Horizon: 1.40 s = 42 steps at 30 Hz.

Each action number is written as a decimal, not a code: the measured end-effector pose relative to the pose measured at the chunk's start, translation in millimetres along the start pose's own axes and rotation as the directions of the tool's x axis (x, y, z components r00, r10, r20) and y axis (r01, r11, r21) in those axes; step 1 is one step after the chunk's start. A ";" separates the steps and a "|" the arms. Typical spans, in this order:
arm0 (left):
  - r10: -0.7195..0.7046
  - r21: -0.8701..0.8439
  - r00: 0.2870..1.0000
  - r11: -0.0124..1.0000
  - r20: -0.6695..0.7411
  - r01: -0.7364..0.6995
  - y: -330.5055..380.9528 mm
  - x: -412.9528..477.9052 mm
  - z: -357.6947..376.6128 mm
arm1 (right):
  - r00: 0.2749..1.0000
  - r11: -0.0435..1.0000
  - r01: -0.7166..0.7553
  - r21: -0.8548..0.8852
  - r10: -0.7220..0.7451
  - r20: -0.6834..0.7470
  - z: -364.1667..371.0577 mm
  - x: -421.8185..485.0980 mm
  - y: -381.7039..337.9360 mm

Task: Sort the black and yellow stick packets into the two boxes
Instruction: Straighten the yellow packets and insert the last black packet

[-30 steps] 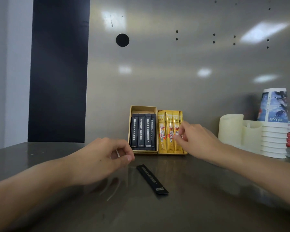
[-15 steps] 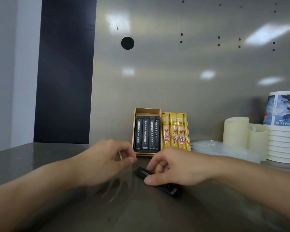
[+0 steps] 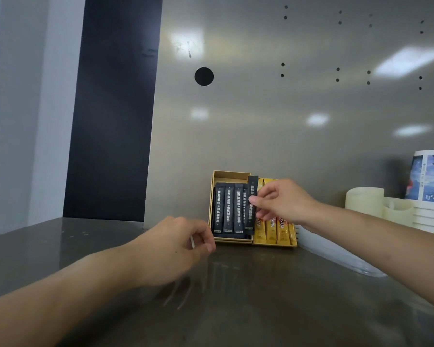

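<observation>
Two tan boxes lean against the metal back wall. The left box [image 3: 226,174] holds several black stick packets [image 3: 229,211]. The right box [image 3: 273,244] holds several yellow stick packets [image 3: 271,227]. My right hand [image 3: 281,201] pinches one black stick packet [image 3: 251,194] upright, in front of the seam between the two boxes, at the right edge of the black row. My left hand [image 3: 175,246] hovers low over the dark counter just left of the boxes, fingers curled with something thin and pale between thumb and fingers; what it is I cannot tell.
A clear plastic lid [image 3: 336,256] lies on the counter right of the boxes. Cream containers [image 3: 363,201] and a stack of paper cups [image 3: 429,186] stand at the far right. The dark counter [image 3: 236,309] spreads toward me.
My right hand picked the loose black packet up from the counter and carried it up to the boxes. The left hand stayed nearly still.
</observation>
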<state>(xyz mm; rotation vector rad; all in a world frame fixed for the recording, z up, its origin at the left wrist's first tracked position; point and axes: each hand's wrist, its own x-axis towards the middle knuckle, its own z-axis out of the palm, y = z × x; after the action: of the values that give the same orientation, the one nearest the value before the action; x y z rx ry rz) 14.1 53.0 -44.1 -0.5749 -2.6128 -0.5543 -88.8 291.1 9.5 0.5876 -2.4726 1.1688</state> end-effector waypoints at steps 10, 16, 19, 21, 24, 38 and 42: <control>0.007 0.022 1.000 1.000 0.014 -0.008 -2.2 -0.1 1.1 | 0.995 0.995 0.014 -0.099 -0.024 -0.100 24.0 11.6 11.2; 0.011 0.025 1.000 1.000 0.007 -0.011 -2.2 0.2 1.5 | 0.989 0.987 0.043 -0.157 -0.065 -0.135 27.7 8.5 12.1; 0.013 0.024 1.000 1.000 0.008 -0.013 -3.2 0.3 1.9 | 0.989 0.985 0.041 -0.168 -0.065 -0.136 27.1 8.1 15.4; 0.014 0.026 1.000 1.000 0.007 -0.014 -3.3 0.6 1.8 | 0.989 0.986 0.038 -0.162 -0.060 -0.134 26.6 7.8 17.2; 0.015 0.022 1.000 1.000 0.002 -0.015 -3.5 1.2 1.6 | 0.990 0.988 0.036 -0.153 -0.056 -0.129 26.6 7.4 18.1; 0.009 0.044 1.000 0.999 -0.028 -0.008 -3.2 0.9 2.0 | 0.985 0.979 0.048 -0.197 -0.079 -0.152 22.2 2.8 17.7; 0.053 0.110 0.995 0.993 -0.086 -0.044 -5.7 -0.9 -0.3 | 0.946 0.915 0.160 -0.370 -0.249 -0.206 11.6 -7.3 13.8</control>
<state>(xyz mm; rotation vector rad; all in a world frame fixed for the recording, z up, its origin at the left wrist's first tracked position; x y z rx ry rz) 12.2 47.8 -45.9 -0.5648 -2.5202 -0.4113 -90.9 291.5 -9.8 0.5446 -2.2600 0.6544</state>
